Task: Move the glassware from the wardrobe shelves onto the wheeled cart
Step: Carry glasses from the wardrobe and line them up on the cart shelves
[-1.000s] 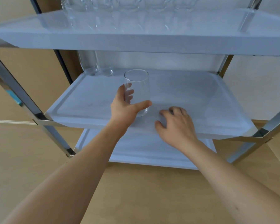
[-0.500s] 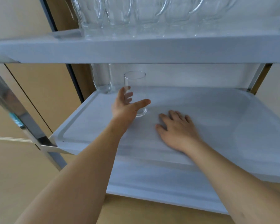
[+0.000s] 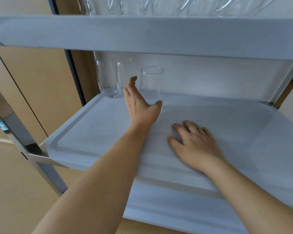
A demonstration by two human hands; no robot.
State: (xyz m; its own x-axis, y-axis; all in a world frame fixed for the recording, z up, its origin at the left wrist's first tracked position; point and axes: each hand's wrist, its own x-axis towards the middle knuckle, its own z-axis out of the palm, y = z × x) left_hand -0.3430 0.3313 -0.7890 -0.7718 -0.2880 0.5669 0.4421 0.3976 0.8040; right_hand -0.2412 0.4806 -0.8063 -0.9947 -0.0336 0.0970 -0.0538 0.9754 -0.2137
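Observation:
A clear tumbler [image 3: 151, 83] stands upright on the middle shelf [image 3: 85, 132] of the grey cart, near its back left. My left hand [image 3: 140, 105] lies against the tumbler's left side with its fingers stretched out, and the thumb touches the front of the base. My right hand [image 3: 194, 146] rests flat, palm down, on the same shelf to the right and nearer to me. It holds nothing. Two more clear glasses [image 3: 115, 78] stand side by side in the back left corner, just left of the tumbler.
The top shelf [image 3: 142, 36] hangs close above and carries several glass mugs [image 3: 159, 5]. A lower shelf [image 3: 176, 208] shows beneath my arms. A metal cart post [image 3: 20, 141] rises at the left, with beige panels behind it.
The tumbler has moved back along the shelf toward the two glasses. My left fingers have gone from around it to straight beside it. The view has come closer and lower.

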